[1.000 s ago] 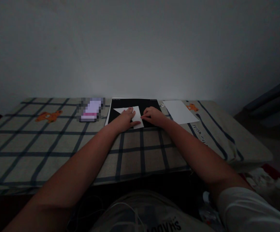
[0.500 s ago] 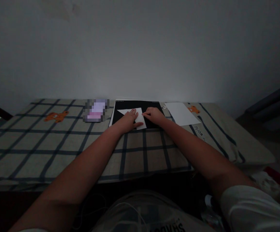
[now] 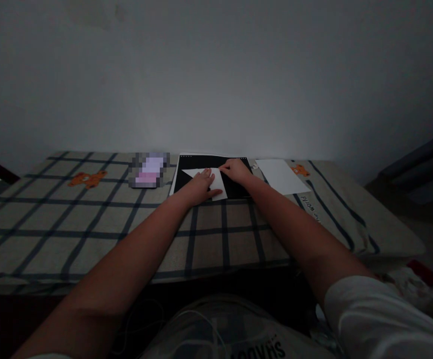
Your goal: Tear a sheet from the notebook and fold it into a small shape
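Observation:
A folded white paper triangle (image 3: 190, 173) lies on a black board (image 3: 238, 188) at the far side of the checked bedcover. My left hand (image 3: 200, 185) lies flat on the paper, fingers stretched out, pressing it down. My right hand (image 3: 235, 170) is curled, its fingertips pinched at the paper's right corner along the folded edge. The room is dim and the fingers are small in view.
A plain white sheet (image 3: 280, 176) lies to the right of the board. A blurred-out phone (image 3: 148, 170) lies to its left. The checked cover (image 3: 89, 219) carries orange bear prints (image 3: 87, 178). A wall rises right behind. Red and white items (image 3: 418, 284) lie on the floor at right.
My right hand has slid away from me along the paper's right edge, toward its far corner. The left hand stays pressed on the paper. The view has shifted slightly.

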`<action>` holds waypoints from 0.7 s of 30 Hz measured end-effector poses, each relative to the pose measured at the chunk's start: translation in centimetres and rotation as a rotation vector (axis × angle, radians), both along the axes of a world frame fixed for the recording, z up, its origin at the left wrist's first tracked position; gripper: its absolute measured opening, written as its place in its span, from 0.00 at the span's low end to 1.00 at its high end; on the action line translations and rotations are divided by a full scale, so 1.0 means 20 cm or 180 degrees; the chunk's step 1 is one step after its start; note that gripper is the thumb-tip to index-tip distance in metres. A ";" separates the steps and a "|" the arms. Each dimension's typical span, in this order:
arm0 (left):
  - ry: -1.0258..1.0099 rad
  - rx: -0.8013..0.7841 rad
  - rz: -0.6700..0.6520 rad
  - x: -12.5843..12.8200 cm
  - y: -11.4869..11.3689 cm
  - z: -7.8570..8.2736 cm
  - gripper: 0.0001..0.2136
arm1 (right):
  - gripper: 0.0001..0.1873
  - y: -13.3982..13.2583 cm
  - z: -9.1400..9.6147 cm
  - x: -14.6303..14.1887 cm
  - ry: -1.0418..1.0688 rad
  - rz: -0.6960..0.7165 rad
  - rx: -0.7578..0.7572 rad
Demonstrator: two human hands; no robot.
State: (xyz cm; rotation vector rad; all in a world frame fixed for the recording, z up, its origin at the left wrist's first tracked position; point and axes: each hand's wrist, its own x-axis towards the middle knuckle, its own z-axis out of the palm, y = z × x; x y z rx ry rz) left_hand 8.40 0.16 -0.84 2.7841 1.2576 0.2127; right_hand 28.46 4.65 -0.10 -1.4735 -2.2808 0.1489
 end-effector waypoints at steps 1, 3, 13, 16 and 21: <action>0.0005 0.0020 -0.0002 0.00 0.00 0.00 0.35 | 0.13 0.01 0.00 0.00 0.0021 -0.0005 -0.0022; -0.0014 0.0030 -0.0013 0.00 0.00 0.00 0.35 | 0.13 0.01 -0.01 0.01 0.0046 -0.0005 0.0014; 0.0006 -0.0041 0.0018 0.01 -0.02 0.03 0.35 | 0.12 -0.09 -0.05 0.04 -0.0125 0.0382 0.0359; -0.0042 -0.0054 0.0020 0.01 -0.01 0.01 0.35 | 0.12 -0.13 -0.04 0.04 -0.0177 0.0462 0.0375; -0.0013 -0.0094 0.0029 0.01 -0.02 0.02 0.34 | 0.11 -0.22 -0.04 0.06 -0.0098 0.0548 0.0323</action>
